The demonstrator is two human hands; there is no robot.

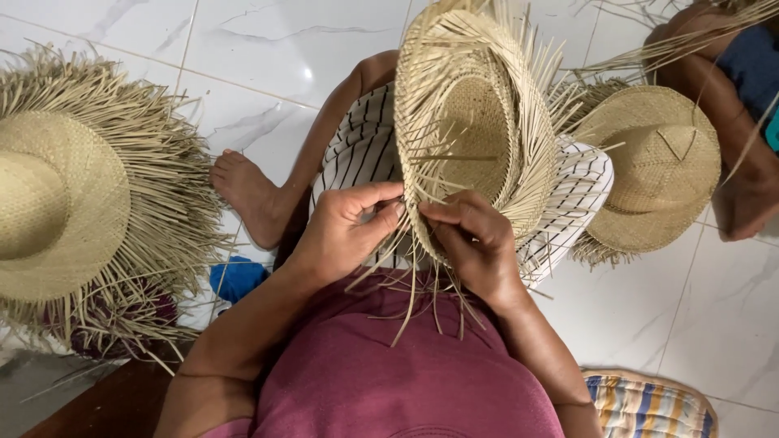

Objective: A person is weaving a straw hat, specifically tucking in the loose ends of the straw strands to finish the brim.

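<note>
Both the left hand [345, 231] and right hand [475, 243] pinch loose strands at the unfinished straw hat's [475, 122] brim edge, mid-weave; the next tuck likely needs steady tension

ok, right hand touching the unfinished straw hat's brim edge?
Touching. The head view shows the right hand with its fingers pinching loose strands at the lower brim edge of the unfinished straw hat, no gap.

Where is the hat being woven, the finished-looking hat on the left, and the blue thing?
Unfinished hat [475, 122], head view, woven crown.
Left hat [57, 203], head view, crown.
Blue thing [235, 277], head view, its middle.
</note>
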